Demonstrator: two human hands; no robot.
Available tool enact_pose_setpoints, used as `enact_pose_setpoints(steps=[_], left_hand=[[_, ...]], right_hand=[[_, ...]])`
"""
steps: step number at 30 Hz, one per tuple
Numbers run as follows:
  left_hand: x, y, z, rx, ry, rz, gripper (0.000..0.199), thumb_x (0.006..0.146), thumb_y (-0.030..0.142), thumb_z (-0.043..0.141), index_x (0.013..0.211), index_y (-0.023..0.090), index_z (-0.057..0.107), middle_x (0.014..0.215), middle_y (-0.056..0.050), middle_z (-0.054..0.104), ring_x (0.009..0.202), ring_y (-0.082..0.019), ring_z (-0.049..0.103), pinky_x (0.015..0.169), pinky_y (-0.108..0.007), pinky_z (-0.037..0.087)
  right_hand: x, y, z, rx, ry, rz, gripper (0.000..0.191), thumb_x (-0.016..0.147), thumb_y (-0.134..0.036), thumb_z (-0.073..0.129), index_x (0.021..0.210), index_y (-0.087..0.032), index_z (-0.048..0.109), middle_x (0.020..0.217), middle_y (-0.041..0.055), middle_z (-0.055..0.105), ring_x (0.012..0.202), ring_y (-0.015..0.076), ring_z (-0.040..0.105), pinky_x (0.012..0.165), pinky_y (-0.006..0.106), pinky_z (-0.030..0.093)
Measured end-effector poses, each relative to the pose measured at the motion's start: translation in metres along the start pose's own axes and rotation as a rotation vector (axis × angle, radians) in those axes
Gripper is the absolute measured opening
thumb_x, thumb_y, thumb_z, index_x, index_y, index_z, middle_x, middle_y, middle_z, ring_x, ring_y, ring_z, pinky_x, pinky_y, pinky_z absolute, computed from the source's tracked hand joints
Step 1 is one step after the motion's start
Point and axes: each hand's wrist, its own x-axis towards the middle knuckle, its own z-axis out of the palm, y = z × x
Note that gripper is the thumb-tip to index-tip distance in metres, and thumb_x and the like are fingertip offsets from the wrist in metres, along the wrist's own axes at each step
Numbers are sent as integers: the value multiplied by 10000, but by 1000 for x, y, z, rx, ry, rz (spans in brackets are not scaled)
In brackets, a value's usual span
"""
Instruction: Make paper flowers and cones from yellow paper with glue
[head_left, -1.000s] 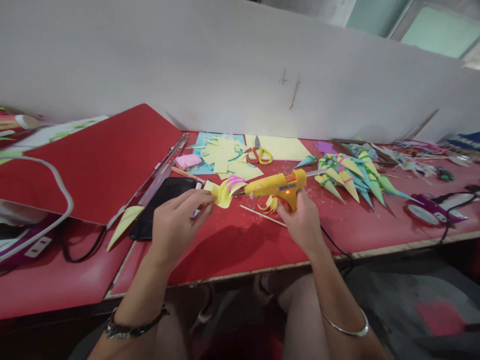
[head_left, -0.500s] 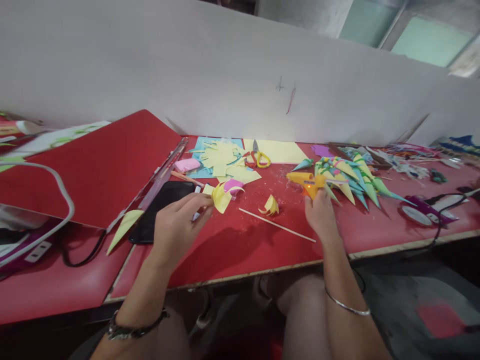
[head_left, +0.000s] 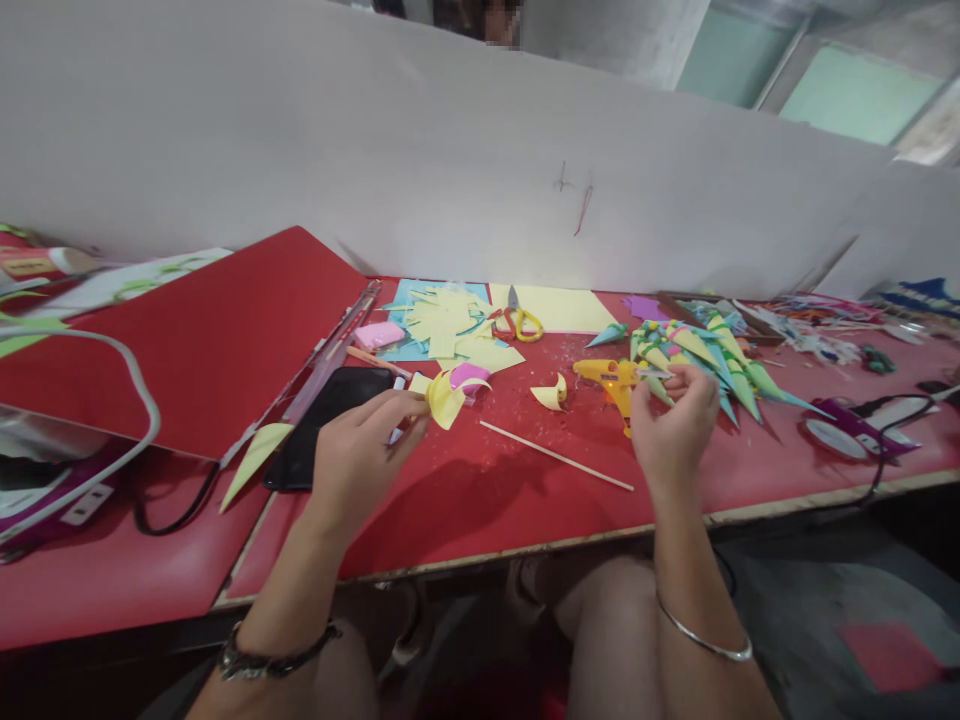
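Note:
My left hand (head_left: 367, 450) pinches a curled yellow paper piece (head_left: 447, 398), with pink paper (head_left: 470, 378) just behind it. My right hand (head_left: 679, 415) has its fingers closed on the glue stick (head_left: 654, 373) at the rear of a yellow glue gun (head_left: 611, 378); the gun's handle points down, outside my fist. Between the hands, a second curled yellow paper piece (head_left: 551, 394) lies on the red tabletop (head_left: 480, 510). A thin wooden stick (head_left: 556, 456) rests in front of it.
Red-and-yellow scissors (head_left: 517, 318) and yellow paper scraps (head_left: 446, 318) lie at the back. Paper cones (head_left: 720, 360) are heaped at the right. A black phone (head_left: 300, 450) and a big red board (head_left: 202, 340) are on the left. A white wall (head_left: 412, 160) stands behind.
My right hand has shifted from the glue gun's handle to the stick at its rear. The loose yellow curl has turned and moved slightly right. The left hand still pinches its piece.

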Motion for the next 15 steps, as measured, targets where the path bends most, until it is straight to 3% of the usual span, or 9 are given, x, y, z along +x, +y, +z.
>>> enact_pose_setpoints(steps=[3, 7, 11, 13, 14, 15], left_hand=[[0, 1, -1, 7, -1, -7, 217, 826, 229, 427, 663, 196, 566, 721, -10, 670, 687, -131, 619, 615, -217, 440], [0, 2, -1, 14, -15, -21, 231, 832, 240, 414, 680, 188, 579, 733, -13, 668, 687, -127, 613, 626, -212, 438], [-1, 0, -1, 17, -9, -6, 234, 838, 230, 411, 689, 179, 585, 726, -17, 664, 678, -124, 612, 616, -206, 437], [-1, -1, 0, 21, 0, 0, 218, 837, 227, 424, 701, 179, 588, 745, -17, 671, 692, -124, 619, 624, -204, 440], [-2, -2, 1, 21, 3, 2, 209, 837, 228, 432, 711, 180, 591, 756, -16, 674, 697, -123, 622, 631, -202, 443], [-2, -2, 1, 21, 9, 8, 200, 838, 229, 437, 721, 181, 592, 763, -15, 677, 699, -121, 624, 636, -200, 445]], right_hand=[[-2, -10, 0, 63, 29, -71, 354, 772, -277, 478, 1087, -124, 426, 873, 108, 495, 791, 231, 499, 761, 388, 446], [0, -6, 7, -19, 131, -136, 446, 736, -296, 543, 1116, -92, 431, 980, 152, 493, 986, 291, 446, 878, 500, 356], [1, -17, 0, 156, 135, -98, 286, 762, -300, 515, 994, -133, 524, 926, 128, 528, 893, 256, 482, 788, 443, 406], [-7, -31, -19, 450, -4, -64, 170, 797, -323, 479, 875, -202, 568, 802, 63, 542, 735, 201, 505, 689, 371, 431], [-14, -38, -33, 673, -151, -62, 173, 823, -349, 439, 838, -239, 572, 743, 33, 538, 660, 178, 505, 633, 338, 433], [-22, -44, -49, 885, -407, -108, 190, 829, -391, 427, 830, -272, 575, 723, 19, 541, 630, 170, 515, 601, 322, 436]])
